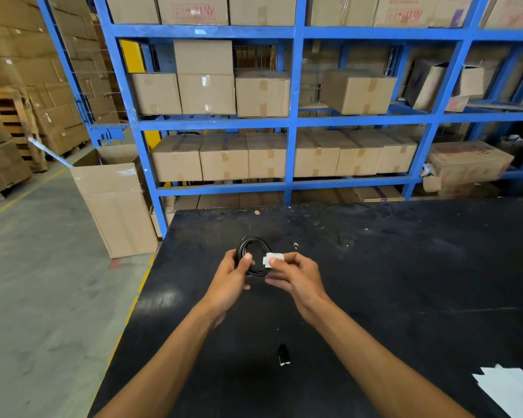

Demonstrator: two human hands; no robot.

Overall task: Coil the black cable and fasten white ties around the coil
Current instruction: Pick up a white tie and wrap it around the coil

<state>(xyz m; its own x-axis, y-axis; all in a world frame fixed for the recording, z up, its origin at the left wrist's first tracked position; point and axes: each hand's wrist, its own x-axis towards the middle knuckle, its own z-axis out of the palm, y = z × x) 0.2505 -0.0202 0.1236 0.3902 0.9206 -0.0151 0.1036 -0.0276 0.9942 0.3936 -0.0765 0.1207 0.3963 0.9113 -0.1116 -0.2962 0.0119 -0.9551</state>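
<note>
I hold the coiled black cable (253,257) in my left hand (230,279), above the black tabletop (405,267); my left fingers (248,257) are closed on the left side of the ring, thumb on top; the coil stands almost upright, its opening toward me. My right hand (296,276) pinches a white tie (273,259) against the right side of the coil, so the tie lies across the strands there; I judge the next move is to wrap it around that side, and the right hand is the nearer one.
</note>
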